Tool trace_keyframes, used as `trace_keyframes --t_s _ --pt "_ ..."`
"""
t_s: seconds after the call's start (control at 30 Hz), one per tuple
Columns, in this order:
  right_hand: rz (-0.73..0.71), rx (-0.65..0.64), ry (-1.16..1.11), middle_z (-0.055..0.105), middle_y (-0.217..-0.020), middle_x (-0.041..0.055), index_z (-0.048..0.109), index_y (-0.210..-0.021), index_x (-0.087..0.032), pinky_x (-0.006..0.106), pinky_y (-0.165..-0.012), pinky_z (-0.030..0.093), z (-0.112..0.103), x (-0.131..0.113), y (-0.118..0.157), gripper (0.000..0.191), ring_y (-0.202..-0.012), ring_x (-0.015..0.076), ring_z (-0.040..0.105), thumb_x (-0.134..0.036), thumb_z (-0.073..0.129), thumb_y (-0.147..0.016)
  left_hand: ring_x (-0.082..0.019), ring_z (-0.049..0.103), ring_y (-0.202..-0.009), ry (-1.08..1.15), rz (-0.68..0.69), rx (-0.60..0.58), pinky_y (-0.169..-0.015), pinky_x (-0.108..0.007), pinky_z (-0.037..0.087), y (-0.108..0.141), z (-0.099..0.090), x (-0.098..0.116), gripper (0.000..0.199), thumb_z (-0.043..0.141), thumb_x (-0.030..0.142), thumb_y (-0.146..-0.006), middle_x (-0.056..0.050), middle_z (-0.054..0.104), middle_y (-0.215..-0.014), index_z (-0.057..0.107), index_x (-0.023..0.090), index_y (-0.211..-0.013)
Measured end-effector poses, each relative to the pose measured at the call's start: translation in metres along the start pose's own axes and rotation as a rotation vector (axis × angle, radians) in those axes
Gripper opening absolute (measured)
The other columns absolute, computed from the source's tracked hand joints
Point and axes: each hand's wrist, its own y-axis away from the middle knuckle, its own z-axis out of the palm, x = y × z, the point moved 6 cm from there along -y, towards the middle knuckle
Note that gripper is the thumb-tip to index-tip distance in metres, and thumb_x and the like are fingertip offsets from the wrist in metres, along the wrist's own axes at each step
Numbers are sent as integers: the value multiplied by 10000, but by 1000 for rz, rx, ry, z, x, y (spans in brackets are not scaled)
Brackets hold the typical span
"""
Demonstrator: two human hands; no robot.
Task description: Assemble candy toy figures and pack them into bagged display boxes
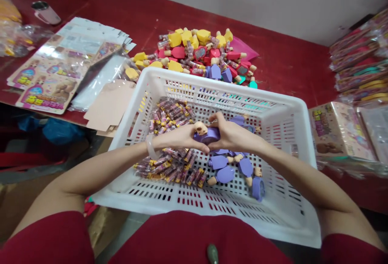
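Observation:
Over the middle of a white plastic basket, both hands grip one purple popsicle-shaped toy with a cream, brown-spotted end. My left hand, a pale bangle on its wrist, closes round the spotted end side. The other side of the toy is in my right hand, thumb and fingers curved about it. Under the left hand lie many small wrapped tubes with yellow ends. Below the right hand, more purple popsicle-shaped pieces rest loose on the basket floor.
Behind the basket, yellow, red, purple and green popsicle-shaped toys are heaped on the red table. Printed cards and clear bags lie left, near a pink mug. Packed boxes and stacked packages stand right.

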Motion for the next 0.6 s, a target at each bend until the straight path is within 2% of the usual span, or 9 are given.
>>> trace_keyframes --t_s 0.07,0.17,0.23,0.3,0.43,0.53,0.6 --pt "-7 53 -26 695 -1044 124 363 -1272 -153 272 -645 434 1 2 5 747 -829 247 670 -373 789 -699 -262 622 -1114 -1 3 -43 -939 -379 486 0 -8 1 633 718 529 -760 -81 658 -1238 580 203 -1284" --pt "-66 91 146 668 -1098 186 381 -1265 -121 318 -714 458 12 0 8 703 -944 308 664 -293 763 -700 -261 562 -1239 -45 -9 -135 -973 -350 468 1 -12 0 701 634 568 -803 -95 586 -1380 499 212 -1392" --pt "-119 89 232 650 -1130 213 377 -1297 -100 360 -768 473 22 -5 7 725 -994 335 653 -261 747 -695 -270 547 -1259 -110 -28 -178 -966 -343 470 3 -10 -2 752 644 577 -779 -100 587 -1381 476 208 -1412" --pt "-156 106 238 633 -1168 222 319 -1370 -96 397 -810 486 30 -10 6 824 -1018 345 644 -234 745 -679 -285 588 -1187 -166 -61 -205 -922 -351 486 6 -3 -3 778 692 551 -730 -106 636 -1301 494 189 -1389" --pt "-148 214 42 617 -1190 207 163 -1472 -122 427 -847 510 34 -3 12 994 -1058 335 630 -216 762 -685 -269 645 -1009 -177 -101 -167 -827 -347 496 11 4 0 669 704 419 -707 -99 675 -1180 551 158 -1303" --pt "-110 298 -157 556 -1281 219 125 -1494 -160 467 -894 514 29 11 23 1000 -1139 337 596 -327 769 -747 -262 631 -1009 -130 -113 -137 -823 -346 481 10 -1 1 665 696 380 -707 -91 665 -1180 541 161 -1315" --pt "-102 273 -267 500 -1361 221 132 -1506 -194 496 -936 505 25 18 28 1023 -1208 348 559 -408 784 -747 -266 616 -1044 -67 -140 -129 -852 -354 469 9 -6 -2 676 696 416 -719 -99 658 -1189 537 152 -1321"
